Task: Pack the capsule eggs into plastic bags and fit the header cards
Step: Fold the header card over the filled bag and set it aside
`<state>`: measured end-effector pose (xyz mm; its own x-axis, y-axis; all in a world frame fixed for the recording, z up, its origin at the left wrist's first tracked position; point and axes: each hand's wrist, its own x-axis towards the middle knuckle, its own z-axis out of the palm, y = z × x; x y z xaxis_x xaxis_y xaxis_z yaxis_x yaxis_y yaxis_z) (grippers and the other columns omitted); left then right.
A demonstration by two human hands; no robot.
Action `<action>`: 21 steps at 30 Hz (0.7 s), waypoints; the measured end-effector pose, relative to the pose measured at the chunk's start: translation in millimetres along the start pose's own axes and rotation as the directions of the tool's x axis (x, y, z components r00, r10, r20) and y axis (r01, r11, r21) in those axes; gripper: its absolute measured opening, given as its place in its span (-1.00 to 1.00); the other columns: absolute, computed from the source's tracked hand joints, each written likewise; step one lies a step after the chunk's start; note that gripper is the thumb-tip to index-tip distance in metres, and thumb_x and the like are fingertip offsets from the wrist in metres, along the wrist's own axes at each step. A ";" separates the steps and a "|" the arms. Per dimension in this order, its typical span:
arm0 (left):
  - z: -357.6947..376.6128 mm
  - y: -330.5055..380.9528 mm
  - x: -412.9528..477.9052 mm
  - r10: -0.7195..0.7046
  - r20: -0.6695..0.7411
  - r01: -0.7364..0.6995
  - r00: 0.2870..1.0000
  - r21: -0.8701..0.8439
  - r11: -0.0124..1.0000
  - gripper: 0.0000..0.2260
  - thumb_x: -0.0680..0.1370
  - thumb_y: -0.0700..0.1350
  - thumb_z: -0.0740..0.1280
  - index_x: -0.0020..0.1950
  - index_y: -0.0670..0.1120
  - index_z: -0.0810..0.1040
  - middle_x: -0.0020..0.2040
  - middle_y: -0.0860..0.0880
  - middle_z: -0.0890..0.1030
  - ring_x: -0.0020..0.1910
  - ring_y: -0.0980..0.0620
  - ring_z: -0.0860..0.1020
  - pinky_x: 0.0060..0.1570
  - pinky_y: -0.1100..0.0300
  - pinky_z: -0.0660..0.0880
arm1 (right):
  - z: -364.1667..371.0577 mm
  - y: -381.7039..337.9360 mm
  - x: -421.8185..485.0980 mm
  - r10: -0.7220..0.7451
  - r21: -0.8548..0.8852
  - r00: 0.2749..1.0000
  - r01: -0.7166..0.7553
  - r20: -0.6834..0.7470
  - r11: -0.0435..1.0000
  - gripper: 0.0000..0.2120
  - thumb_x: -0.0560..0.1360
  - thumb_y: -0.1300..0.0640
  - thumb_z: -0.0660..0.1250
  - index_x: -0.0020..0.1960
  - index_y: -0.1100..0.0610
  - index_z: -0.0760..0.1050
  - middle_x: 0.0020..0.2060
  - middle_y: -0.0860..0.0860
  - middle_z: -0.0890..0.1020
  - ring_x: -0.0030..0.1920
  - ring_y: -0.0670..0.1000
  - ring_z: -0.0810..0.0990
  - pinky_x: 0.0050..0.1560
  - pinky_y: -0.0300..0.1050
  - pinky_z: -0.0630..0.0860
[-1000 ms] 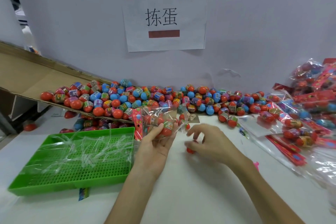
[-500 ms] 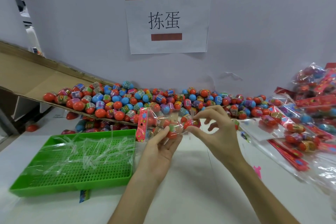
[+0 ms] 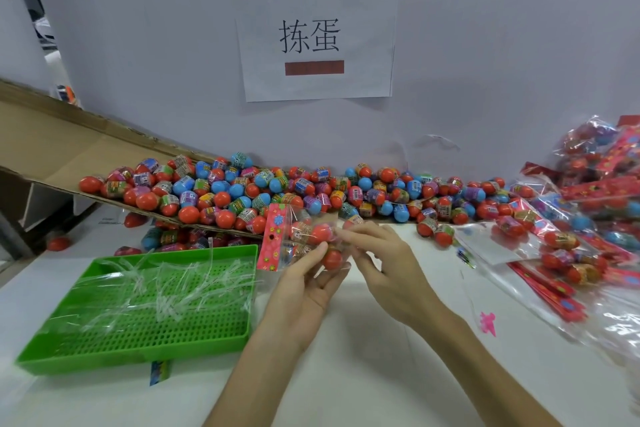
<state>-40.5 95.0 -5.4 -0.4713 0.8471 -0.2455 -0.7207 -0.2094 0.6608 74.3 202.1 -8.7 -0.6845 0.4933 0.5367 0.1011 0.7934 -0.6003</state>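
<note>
1. Grips with the left hand a clear plastic bag lying sideways, thumb and fingers curled round its near side, above the middle of the white table.
2. Pinches the right end of that bag with the right hand, fingertips closed on the film.
3. Inside the bag: several red-capped capsule eggs, pressed together between the two hands.
4. At the bag's left end: a pink flowered header card, upright, just above the right rim of a green perforated plastic tray.
5. In the tray, near left: thin clear plastic strips, loosely tangled.
6. Along the far wall: a heap of loose red, blue and purple capsule eggs, partly on a sloping brown cardboard sheet at far left.
7. At the right: a pile of packed bags with red cards.
8. On the wall, far middle: a white paper sign with two black characters.
</note>
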 end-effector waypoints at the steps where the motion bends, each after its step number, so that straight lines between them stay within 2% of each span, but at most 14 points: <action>1: -0.1 0.0 -0.1 -0.001 -0.004 0.001 1.000 -0.001 1.000 -0.82 0.47 -0.19 0.41 -0.03 -0.17 0.79 0.08 -0.22 0.73 0.00 -0.08 0.74 -0.01 0.10 0.69 | -0.3 -0.3 0.0 0.000 0.003 1.000 0.000 0.003 1.000 -0.59 0.61 0.33 0.30 0.34 -0.04 0.60 0.14 -0.23 0.59 0.22 -0.12 0.48 0.16 -0.36 0.39; 3: -1.1 0.6 0.9 0.002 -0.011 -0.002 1.000 -0.017 1.000 -0.83 0.45 -0.19 0.42 -0.08 -0.19 0.79 0.06 -0.22 0.73 -0.01 -0.09 0.74 0.00 0.10 0.69 | -2.1 -3.7 0.8 -0.019 0.036 0.998 0.021 -0.055 0.999 -0.65 0.59 0.34 0.31 0.27 0.02 0.65 0.11 -0.14 0.60 0.18 -0.10 0.53 0.14 -0.32 0.45; 5: -3.0 1.2 2.2 0.000 -0.034 -0.002 0.999 -0.066 0.998 -0.83 0.43 -0.20 0.44 -0.07 -0.23 0.77 0.09 -0.26 0.72 0.03 -0.13 0.74 0.03 0.07 0.69 | -3.2 -9.0 1.4 -0.037 0.073 0.983 0.051 -0.180 0.996 -0.76 0.56 0.29 0.35 0.13 0.06 0.67 0.03 -0.11 0.60 0.07 -0.07 0.58 0.01 -0.31 0.49; 7: -4.4 1.7 3.5 -0.002 -0.054 -0.005 0.999 -0.135 0.991 -0.74 0.42 -0.22 0.45 0.07 -0.28 0.71 0.14 -0.28 0.70 0.12 -0.17 0.72 0.06 0.00 0.69 | -4.3 -13.7 2.1 0.022 0.131 0.954 0.018 -0.300 0.991 -0.87 0.51 0.09 0.41 0.05 -0.01 0.59 -0.04 -0.14 0.55 -0.05 -0.06 0.57 -0.12 -0.32 0.47; 8: -4.5 2.0 3.5 -0.003 -0.059 -0.006 0.998 -0.155 0.988 -0.70 0.42 -0.22 0.45 0.13 -0.28 0.68 0.15 -0.28 0.70 0.16 -0.17 0.70 0.07 -0.02 0.68 | -4.8 -16.4 2.7 0.099 0.191 0.941 -0.037 -0.323 0.981 -0.79 0.46 -0.04 0.44 0.06 -0.09 0.52 -0.05 -0.17 0.53 -0.08 -0.05 0.57 -0.16 -0.30 0.49; 9: -4.6 2.1 3.8 0.001 -0.056 -0.010 0.998 -0.164 0.986 -0.71 0.42 -0.21 0.46 0.11 -0.26 0.68 0.12 -0.26 0.71 0.17 -0.17 0.70 0.08 -0.02 0.66 | -5.3 -19.1 3.1 0.202 0.266 0.932 -0.122 -0.302 0.956 -0.66 0.39 -0.16 0.47 0.08 -0.17 0.43 -0.05 -0.20 0.51 -0.09 -0.06 0.57 -0.18 -0.28 0.52; 11: -4.7 1.9 4.0 0.001 -0.053 -0.010 0.999 -0.171 0.985 -0.86 0.40 -0.18 0.47 -0.08 -0.18 0.72 -0.02 -0.18 0.74 0.10 -0.11 0.72 0.06 0.02 0.61 | -4.3 -21.5 4.5 0.401 0.384 0.899 -0.313 -0.175 0.869 -0.44 0.25 -0.32 0.52 0.11 -0.22 0.34 0.00 -0.19 0.52 -0.09 -0.11 0.60 -0.15 -0.27 0.56; 14: -3.8 2.5 4.0 0.007 -0.027 -0.011 1.000 -0.162 0.987 -0.93 0.40 -0.13 0.48 -0.24 -0.10 0.75 -0.11 -0.09 0.75 -0.02 -0.02 0.72 0.06 0.08 0.55 | 2.0 -22.8 4.7 0.546 0.490 0.834 -0.509 0.077 0.708 -0.26 0.10 -0.38 0.55 0.11 -0.07 0.38 0.04 -0.05 0.59 -0.10 -0.03 0.67 -0.16 -0.17 0.63; 16: -5.7 1.8 5.6 0.015 -0.009 -0.016 1.000 -0.158 0.987 -0.92 0.40 -0.12 0.49 -0.24 -0.11 0.75 -0.11 -0.09 0.74 -0.06 -0.03 0.72 0.14 0.06 0.53 | 8.6 -24.2 3.0 0.530 0.513 0.827 -0.543 0.190 0.664 -0.33 0.12 -0.31 0.57 0.04 0.05 0.47 -0.08 -0.03 0.67 -0.19 -0.04 0.68 -0.18 -0.14 0.64; 17: -6.5 1.1 6.5 0.018 0.000 -0.018 1.000 -0.158 0.987 -0.91 0.40 -0.12 0.49 -0.21 -0.13 0.74 -0.08 -0.11 0.73 -0.03 -0.06 0.71 0.21 0.04 0.53 | 13.0 -25.1 1.0 0.497 0.524 0.844 -0.521 0.201 0.673 -0.42 0.16 -0.27 0.58 -0.04 0.08 0.53 -0.17 -0.03 0.69 -0.22 -0.07 0.66 -0.21 -0.21 0.61; 19: -6.8 -1.2 7.1 0.013 0.025 -0.009 1.000 -0.152 0.988 -0.84 0.43 -0.12 0.48 -0.07 -0.19 0.71 0.04 -0.19 0.69 0.17 -0.17 0.64 0.40 -0.05 0.45 | 20.9 -29.3 -3.3 0.435 0.566 0.885 -0.447 0.168 0.692 -0.65 0.24 -0.19 0.58 -0.20 0.04 0.59 -0.25 -0.02 0.69 -0.24 -0.11 0.63 -0.21 -0.29 0.54; 21: -5.8 -3.5 6.2 0.016 0.047 -0.010 0.999 -0.112 0.994 -0.76 0.43 -0.10 0.47 0.02 -0.22 0.66 0.09 -0.22 0.68 0.27 -0.21 0.58 0.42 -0.07 0.43 | 27.6 -31.2 -6.8 0.426 0.590 0.899 -0.400 0.104 0.701 -0.77 0.34 -0.10 0.57 -0.23 0.00 0.60 -0.25 -0.01 0.69 -0.22 -0.09 0.63 -0.17 -0.25 0.55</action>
<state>-43.8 98.1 -13.3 -0.4582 0.8656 -0.2018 -0.7684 -0.2717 0.5794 55.8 164.2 -10.0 -0.6470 0.7444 0.1651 -0.0813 0.1480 -0.9856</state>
